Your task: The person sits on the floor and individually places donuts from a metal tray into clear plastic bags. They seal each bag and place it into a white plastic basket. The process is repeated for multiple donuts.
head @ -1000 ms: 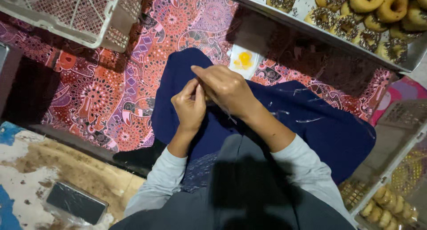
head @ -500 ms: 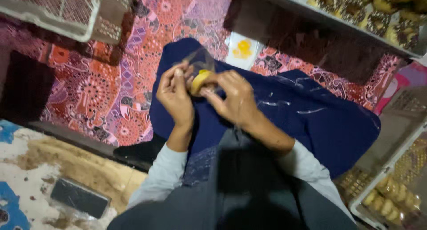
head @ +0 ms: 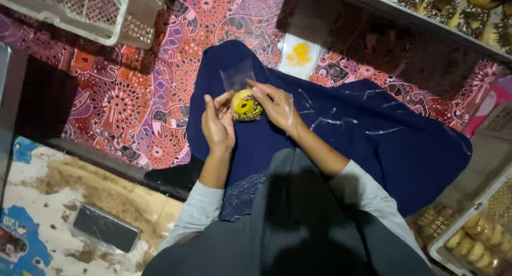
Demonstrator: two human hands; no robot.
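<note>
Your doughnut (head: 246,105) is a round, yellow-glazed ring with dark sprinkles, so it has no real long axis; its glazed face and hole are turned up toward you, tipped slightly to the near side. It sits inside a clear plastic bag (head: 238,77) whose open, empty end stands up and away from you, toward the far side, so the bag's length runs near to far. Both are held in the air above the dark blue cloth (head: 373,148) over your lap, roughly in the middle of the scene.

Your left hand (head: 217,125) is at the doughnut's left edge, palm turned toward it, fingers loosely curled and thumb raised against the bag's side. It touches the bag, but you cannot tell whether it is actually pinching it. Your right hand (head: 274,104) comes in from the right, fingertips drawn together on the bag at the doughnut's upper right rim, closed on the plastic.

Loose clear bags (head: 341,121) lie on the cloth to the right. A white packet with a yellow mark (head: 300,54) rests just beyond, on the patterned red mat (head: 133,105).
</note>
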